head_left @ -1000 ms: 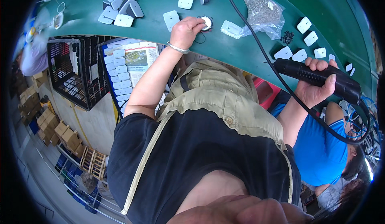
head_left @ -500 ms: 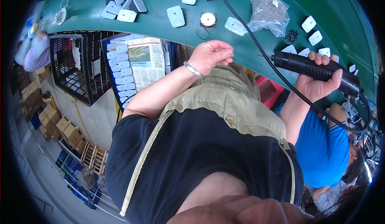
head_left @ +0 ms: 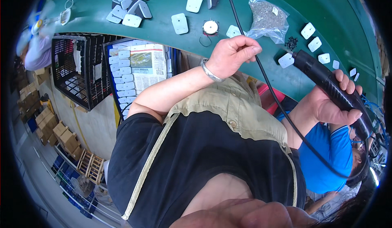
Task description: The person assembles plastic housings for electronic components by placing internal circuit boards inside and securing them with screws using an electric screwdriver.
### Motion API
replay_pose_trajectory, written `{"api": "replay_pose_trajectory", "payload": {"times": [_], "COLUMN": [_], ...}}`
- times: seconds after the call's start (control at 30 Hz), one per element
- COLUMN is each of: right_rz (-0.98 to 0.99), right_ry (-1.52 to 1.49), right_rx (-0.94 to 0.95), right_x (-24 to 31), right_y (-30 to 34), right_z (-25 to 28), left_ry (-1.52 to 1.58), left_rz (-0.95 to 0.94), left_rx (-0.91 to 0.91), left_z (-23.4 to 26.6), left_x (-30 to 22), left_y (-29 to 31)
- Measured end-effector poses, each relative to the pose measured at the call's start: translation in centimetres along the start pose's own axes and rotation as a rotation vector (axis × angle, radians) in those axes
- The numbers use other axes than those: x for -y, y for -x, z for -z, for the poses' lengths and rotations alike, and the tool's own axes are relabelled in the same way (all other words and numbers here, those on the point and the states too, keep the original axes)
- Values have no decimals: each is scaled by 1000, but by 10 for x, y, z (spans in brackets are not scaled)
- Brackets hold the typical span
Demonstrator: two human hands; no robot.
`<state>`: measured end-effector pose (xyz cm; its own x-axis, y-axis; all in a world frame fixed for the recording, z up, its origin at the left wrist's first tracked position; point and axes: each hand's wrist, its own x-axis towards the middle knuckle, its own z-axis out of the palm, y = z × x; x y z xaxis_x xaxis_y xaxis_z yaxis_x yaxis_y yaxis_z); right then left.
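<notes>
My right hand (head_left: 326, 105) grips a black electric screwdriver (head_left: 326, 83) at the right, its tip pointing at a white plate (head_left: 286, 59) on the green table (head_left: 163, 27). The tool's black cable (head_left: 281, 109) runs up across the table and down past my chest. My left hand (head_left: 232, 55) hovers at the table's near edge, fingers curled shut, fingertips right beside the cable. I cannot tell whether it pinches anything small. A round white disc part (head_left: 210, 27) lies on the table just beyond it.
Several white plates (head_left: 126, 7) lie at the table's far left, more at the right (head_left: 314, 44). A clear bag of screws (head_left: 267, 19) and a small black screw pile (head_left: 291, 43) sit nearby. A black crate (head_left: 75, 74) stands below. A person in blue (head_left: 330, 154) is at the right.
My left hand has drawn back from the round disc part to the table's near edge and curled shut. The screwdriver has tilted, its tip now lower toward the table.
</notes>
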<state>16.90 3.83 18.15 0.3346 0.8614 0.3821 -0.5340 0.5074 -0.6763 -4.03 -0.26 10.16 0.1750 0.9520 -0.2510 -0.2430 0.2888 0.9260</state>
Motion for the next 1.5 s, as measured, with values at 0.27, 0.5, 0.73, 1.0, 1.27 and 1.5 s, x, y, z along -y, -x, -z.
{"api": "replay_pose_trajectory", "payload": {"times": [0.27,0.5,0.73,1.0,1.27,1.5], "right_rz": [-202,-209,-221,-251,-295,-305], "right_ry": [-258,-251,-239,-223,-236,-221], "right_rx": [21,44,66,-27,82,63], "right_x": [-2,-4,-4,-3,-4,-3], "right_y": [12,14,16,17,17,21], "right_z": [-3,1,-1,-2,2,4], "left_ry": [353,427,323,241,5,-24], "left_rz": [207,279,230,226,53,14], "left_rx": [55,67,67,83,214,298], "left_z": [-5,-8,-10,-8,0,1], "left_x": [3,9,8,4,11,15], "left_y": [6,4,4,2,2,5]}}
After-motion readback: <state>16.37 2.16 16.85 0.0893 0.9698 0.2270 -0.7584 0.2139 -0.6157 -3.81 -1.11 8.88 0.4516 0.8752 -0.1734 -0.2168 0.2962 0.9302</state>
